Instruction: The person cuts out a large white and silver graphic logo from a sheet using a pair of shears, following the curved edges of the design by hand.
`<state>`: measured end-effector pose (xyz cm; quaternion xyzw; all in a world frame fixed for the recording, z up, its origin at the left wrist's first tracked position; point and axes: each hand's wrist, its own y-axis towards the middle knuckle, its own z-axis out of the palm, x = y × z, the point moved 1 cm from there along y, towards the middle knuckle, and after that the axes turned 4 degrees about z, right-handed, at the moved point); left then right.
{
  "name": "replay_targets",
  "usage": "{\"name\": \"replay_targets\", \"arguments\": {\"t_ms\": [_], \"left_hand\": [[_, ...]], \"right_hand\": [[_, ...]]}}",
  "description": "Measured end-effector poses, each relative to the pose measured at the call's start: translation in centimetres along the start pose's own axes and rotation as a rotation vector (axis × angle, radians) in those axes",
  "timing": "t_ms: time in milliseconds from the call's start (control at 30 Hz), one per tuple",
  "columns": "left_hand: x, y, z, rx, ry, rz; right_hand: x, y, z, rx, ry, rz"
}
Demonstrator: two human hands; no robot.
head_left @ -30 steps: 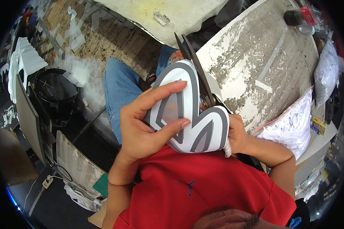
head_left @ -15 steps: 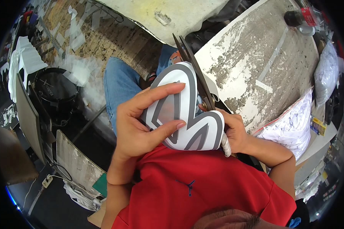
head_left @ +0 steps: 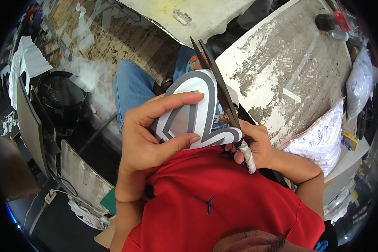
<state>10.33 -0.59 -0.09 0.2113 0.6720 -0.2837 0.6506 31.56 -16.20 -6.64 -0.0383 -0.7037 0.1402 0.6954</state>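
Note:
My left hand (head_left: 151, 132) pinches a white sheet cut-out with grey outlines (head_left: 210, 98), thumb and forefinger lying across its face. Its rounded top leans against the dark blades of a pair of large scissors (head_left: 219, 86), and its lower lobe curls toward my right hand. My right hand (head_left: 256, 143) is wrapped round the scissors' handles, one of which is bound in pale wrapping. The blades point up and away, their tips slightly apart. Part of the handles and some right-hand fingers are hidden behind the cut-out.
A worn, paint-flaked board (head_left: 281, 71) lies to the right, with a dark drink bottle (head_left: 334, 21) at its far end. A clear bag of white scraps (head_left: 319, 132) sits by my right forearm. A black bucket (head_left: 62, 94) stands at left, near paper scraps on the floor.
The cut-out's lower lobe has folded and tilted up, baring more of the wrapped handle. My left hand has shifted slightly left; both hands keep their hold.

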Motion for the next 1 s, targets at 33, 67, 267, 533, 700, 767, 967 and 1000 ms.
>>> {"name": "replay_targets", "arguments": {"t_ms": [33, 67, 267, 533, 700, 767, 967, 1000], "left_hand": [[0.04, -0.05, -0.03, 0.01, 0.023, 0.018], [0.07, -0.08, 0.02, 0.008, 0.024, 0.017], [0.15, -0.11, 0.54, -0.008, -0.017, 0.008], [0.12, -0.01, 0.37, -0.015, -0.013, -0.004], [-0.26, -0.02, 0.22, -0.014, 0.007, -0.022], [-0.38, -0.02, 0.14, -0.026, 0.002, -0.028], [-0.36, -0.12, -0.11, -0.011, 0.002, -0.042], [-0.41, -0.16, -0.2, -0.002, 0.003, -0.056]], "right_hand": [[-0.05, 0.04, 0.01, 0.003, 0.001, 0.0], [-0.1, 0.07, 0.02, 0.006, -0.005, -0.009], [-0.28, 0.09, 0.15, -0.031, -0.02, -0.065], [-0.79, -0.09, 0.21, -0.053, -0.002, -0.034], [-0.69, -0.02, 0.49, -0.042, 0.1, -0.036], [-0.65, -0.04, 0.34, -0.027, 0.094, -0.031], [-0.34, 0.07, 0.08, 0.018, 0.052, -0.035], [-0.51, 0.04, 0.03, 0.024, 0.035, -0.049]]}}
